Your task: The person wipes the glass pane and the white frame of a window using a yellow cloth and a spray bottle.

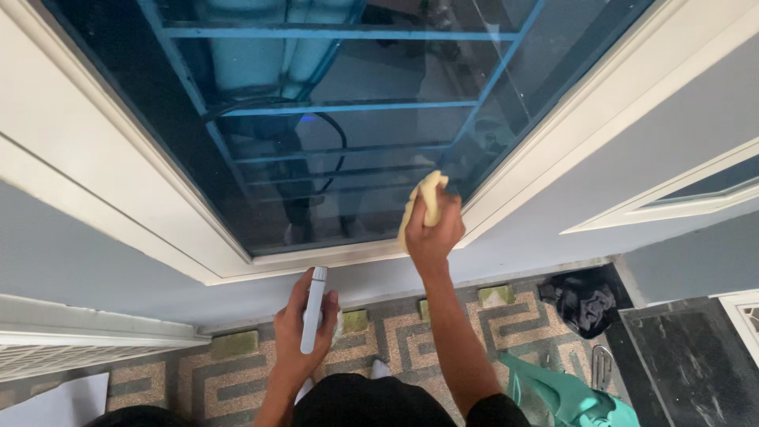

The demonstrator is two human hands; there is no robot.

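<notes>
Two hands busy at once: right hand (433, 229) pressing a yellow cloth (423, 204) against the lower right corner of the dark window glass (332, 150), left hand (304, 336) gripping a white spray bottle (314, 308) just below the white frame (261, 265). Looking like wiping well underway; hard telling which patches of glass remain unwiped. Dark rag (585, 304) lying on the patterned floor (395, 332).

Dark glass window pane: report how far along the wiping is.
Done: nothing can be confirmed; the dark glass window pane shows reflections, with no clear wiped or unwiped zones. In hand: the right hand presses a pale yellow cloth near the pane's lower right corner, while the left hand holds a slim white spray bottle low. Left: cannot tell.
</notes>
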